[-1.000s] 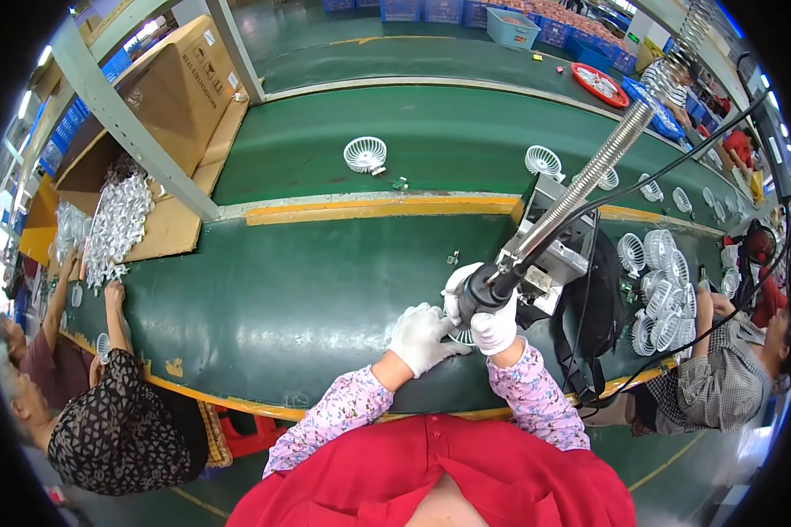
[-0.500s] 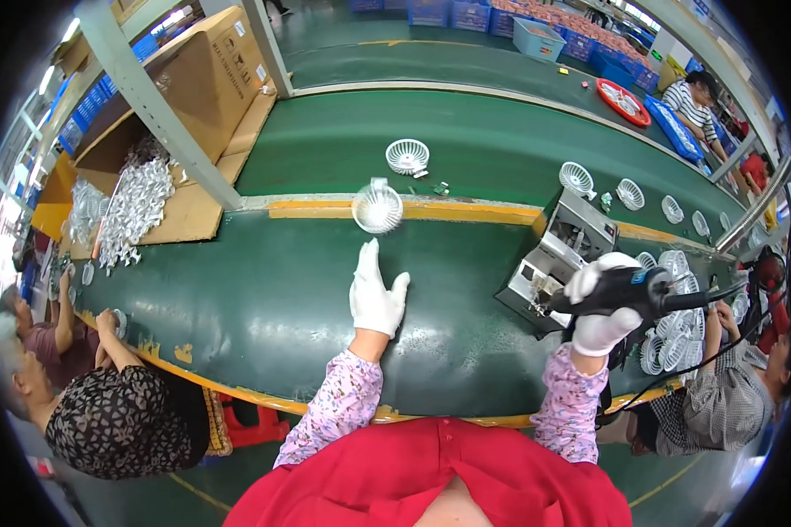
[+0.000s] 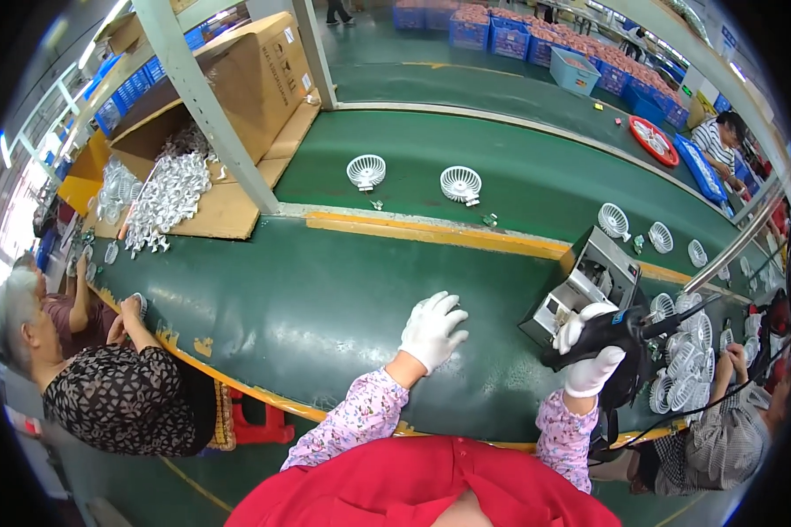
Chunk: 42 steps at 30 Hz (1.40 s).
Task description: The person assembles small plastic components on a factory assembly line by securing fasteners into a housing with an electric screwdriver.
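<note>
My left hand [image 3: 434,332], in a white glove, hangs over the green bench with its fingers apart and nothing in them. My right hand [image 3: 585,353], gloved the same way, is wrapped round a black electric screwdriver [image 3: 608,337] with a cord. The tool lies level across the near end of a grey metal box [image 3: 598,279] with an open top. I cannot see its tip clearly. Beyond the bench, a white slatted fan guard [image 3: 366,172] and a second fan guard [image 3: 460,184] rest on the green belt [image 3: 413,136].
White fan guards [image 3: 684,362] pile up right of the box, beside a seated person [image 3: 729,430]. A cardboard box [image 3: 259,83] and a heap of small white parts [image 3: 169,198] stand at the far left. Another person [image 3: 127,386] sits at the left. A metal post [image 3: 211,114] rises there.
My left hand has drawn back and to the right. The blurred fan guard just beyond it has left that spot, and two guards show on the belt there. My right hand keeps the screwdriver.
</note>
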{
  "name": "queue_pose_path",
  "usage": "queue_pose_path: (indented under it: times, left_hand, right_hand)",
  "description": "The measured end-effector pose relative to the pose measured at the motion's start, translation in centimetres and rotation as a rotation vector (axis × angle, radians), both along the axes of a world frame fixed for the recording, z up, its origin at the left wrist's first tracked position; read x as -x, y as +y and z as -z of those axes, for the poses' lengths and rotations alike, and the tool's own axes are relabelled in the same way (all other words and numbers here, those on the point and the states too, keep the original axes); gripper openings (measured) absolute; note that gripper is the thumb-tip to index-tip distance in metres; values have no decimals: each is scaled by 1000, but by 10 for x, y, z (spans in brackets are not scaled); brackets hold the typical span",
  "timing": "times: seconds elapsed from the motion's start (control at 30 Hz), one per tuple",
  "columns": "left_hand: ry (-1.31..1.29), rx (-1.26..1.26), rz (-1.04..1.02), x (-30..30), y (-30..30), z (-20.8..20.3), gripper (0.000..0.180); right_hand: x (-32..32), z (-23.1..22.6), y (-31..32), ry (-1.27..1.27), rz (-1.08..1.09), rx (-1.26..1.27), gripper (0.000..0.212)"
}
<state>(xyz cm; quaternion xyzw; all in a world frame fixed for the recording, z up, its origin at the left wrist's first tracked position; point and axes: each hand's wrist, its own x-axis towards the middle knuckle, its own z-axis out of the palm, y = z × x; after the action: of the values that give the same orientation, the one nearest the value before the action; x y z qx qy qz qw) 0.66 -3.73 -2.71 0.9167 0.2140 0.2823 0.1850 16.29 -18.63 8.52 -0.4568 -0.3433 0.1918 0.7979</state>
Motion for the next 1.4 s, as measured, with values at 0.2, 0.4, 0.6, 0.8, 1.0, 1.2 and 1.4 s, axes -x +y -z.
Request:
queue_pose_path:
  times: [0.2, 0.4, 0.6, 0.8, 1.0, 1.2, 1.4]
  left_hand:
    - [13, 5, -1, -1, -1, -2, 30]
    - [20, 28, 2, 0, 1, -6, 30]
    - [-94, 133, -113, 6, 16, -15, 46]
    - [-247, 31, -1010, 77, 102, -21, 59]
    - [135, 247, -1558, 154, 170, -7, 63]
    - [118, 48, -914, 106, 115, -17, 35]
    - [168, 128, 146, 4, -2, -36, 26]
  right_hand:
    - [6, 6, -1, 203, -161, -117, 75]
    - [10, 9, 7, 44, -75, -2, 77]
    - [18, 1, 9, 48, -51, 3, 77]
    - [13, -3, 1, 18, -35, 10, 77]
    - [6, -2, -7, 56, -49, -17, 78]
    - [8, -1, 2, 79, -114, -46, 79]
    - [7, 5, 4, 225, -196, -171, 73]
